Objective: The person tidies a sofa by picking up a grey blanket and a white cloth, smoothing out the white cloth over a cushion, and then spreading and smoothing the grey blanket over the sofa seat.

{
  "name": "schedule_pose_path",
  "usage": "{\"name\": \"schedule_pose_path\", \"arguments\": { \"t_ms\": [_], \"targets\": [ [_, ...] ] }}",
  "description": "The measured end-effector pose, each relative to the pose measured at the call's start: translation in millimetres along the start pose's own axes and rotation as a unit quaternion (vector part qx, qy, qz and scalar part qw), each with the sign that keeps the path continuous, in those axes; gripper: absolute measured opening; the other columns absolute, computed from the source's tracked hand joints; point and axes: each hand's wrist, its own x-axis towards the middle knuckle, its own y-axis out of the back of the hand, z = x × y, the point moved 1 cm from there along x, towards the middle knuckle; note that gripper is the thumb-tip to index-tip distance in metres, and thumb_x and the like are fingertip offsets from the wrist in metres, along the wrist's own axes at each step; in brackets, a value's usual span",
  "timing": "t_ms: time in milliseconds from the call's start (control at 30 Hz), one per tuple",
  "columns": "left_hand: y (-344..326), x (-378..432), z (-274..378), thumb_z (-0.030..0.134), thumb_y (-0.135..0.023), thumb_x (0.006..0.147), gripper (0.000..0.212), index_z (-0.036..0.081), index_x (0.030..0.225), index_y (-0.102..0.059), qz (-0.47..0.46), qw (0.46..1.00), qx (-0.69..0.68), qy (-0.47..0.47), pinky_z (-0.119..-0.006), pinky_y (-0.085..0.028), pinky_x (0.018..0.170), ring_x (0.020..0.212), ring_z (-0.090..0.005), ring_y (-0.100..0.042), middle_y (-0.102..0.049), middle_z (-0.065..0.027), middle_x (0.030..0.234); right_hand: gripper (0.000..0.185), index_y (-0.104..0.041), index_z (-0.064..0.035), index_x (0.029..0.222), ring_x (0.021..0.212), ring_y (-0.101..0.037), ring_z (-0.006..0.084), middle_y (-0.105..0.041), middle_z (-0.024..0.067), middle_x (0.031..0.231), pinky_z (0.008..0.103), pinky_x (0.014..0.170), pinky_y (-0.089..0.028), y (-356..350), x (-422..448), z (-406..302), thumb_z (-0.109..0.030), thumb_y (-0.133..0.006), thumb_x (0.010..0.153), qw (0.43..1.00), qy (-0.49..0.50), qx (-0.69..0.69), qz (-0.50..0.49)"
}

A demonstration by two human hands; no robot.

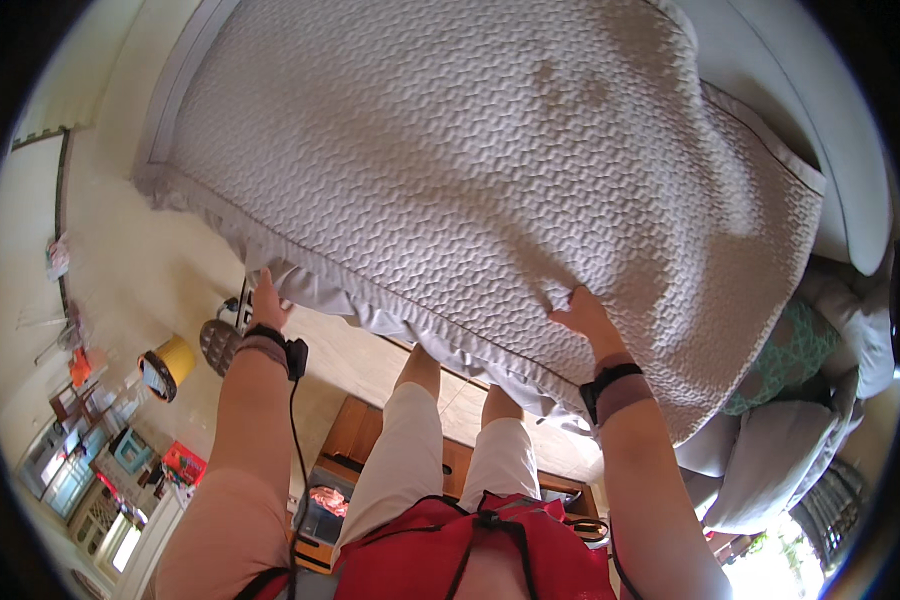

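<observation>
A pale grey quilted bedspread with a gathered frill spreads over the bed before me. My left hand is at the frilled edge on the left, finger and thumb around a fold of the frill; how firmly it grips is not clear. Further right, my right hand lies on the quilted top, pinching a bit of the fabric, and a crease runs up and left from it. Along the right side the bedspread is rumpled, its far corner turned up against the padded headboard.
Right of the bed are a green-patterned pillow and grey cushions. Behind my legs stands a wooden unit with a storage bin. A yellow waste bin and a dark round quilted object are at left. A cable hangs from my left wrist.
</observation>
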Motion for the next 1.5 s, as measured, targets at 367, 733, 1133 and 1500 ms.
{"name": "schedule_pose_path", "arguments": {
  "t_ms": [367,733,1133,1500],
  "targets": [
    [-93,-124,-155,0.029,-0.073,0.078,0.030,0.011,0.095,-0.057,-0.280,0.920,0.187,0.203,-0.044,-0.047,0.080,0.086,-0.0163,-0.058,-0.061,-0.0017,0.096,0.062,-0.058,-0.0005,0.096,0.091,-0.061,0.0311,-0.063,0.0159,0.095,0.0380,0.079,-0.048,5,-7,3,-0.044,-0.077,0.057,1.000,0.001,0.000,-0.005],
    [-160,-193,-143,0.041,-0.057,0.081,0.042,0.000,0.070,-0.060,-0.291,0.704,0.630,-0.152,-0.037,-0.046,0.056,0.059,-0.0203,-0.060,-0.061,-0.0128,0.066,0.056,-0.057,-0.0032,0.099,0.099,-0.059,0.0307,-0.061,0.0161,0.101,0.0411,0.084,-0.048,6,-17,12,-0.040,-0.076,0.061,0.999,-0.006,0.040,0.011],
    [-392,-277,-113,0.036,-0.075,0.066,0.084,0.010,0.135,-0.033,-0.311,0.505,0.565,-0.573,-0.048,-0.028,0.102,0.126,-0.0400,-0.032,-0.032,-0.0268,0.136,0.044,-0.053,-0.0096,0.101,0.105,-0.053,0.0275,-0.057,0.0113,0.106,0.0400,0.088,-0.043,0,-40,31,-0.033,-0.073,0.068,0.984,0.060,0.145,0.084],
    [-412,-324,-134,0.032,-0.082,0.056,0.116,0.013,0.145,-0.011,-0.272,0.372,0.719,-0.520,-0.062,-0.002,0.106,0.135,-0.0484,0.005,-0.010,-0.0345,0.143,0.055,-0.039,-0.0116,0.122,0.111,-0.050,0.0342,-0.046,0.0171,0.122,0.0435,0.090,-0.045,62,-61,70,-0.027,-0.066,0.076,0.960,-0.066,0.165,0.216]
  ]
}}
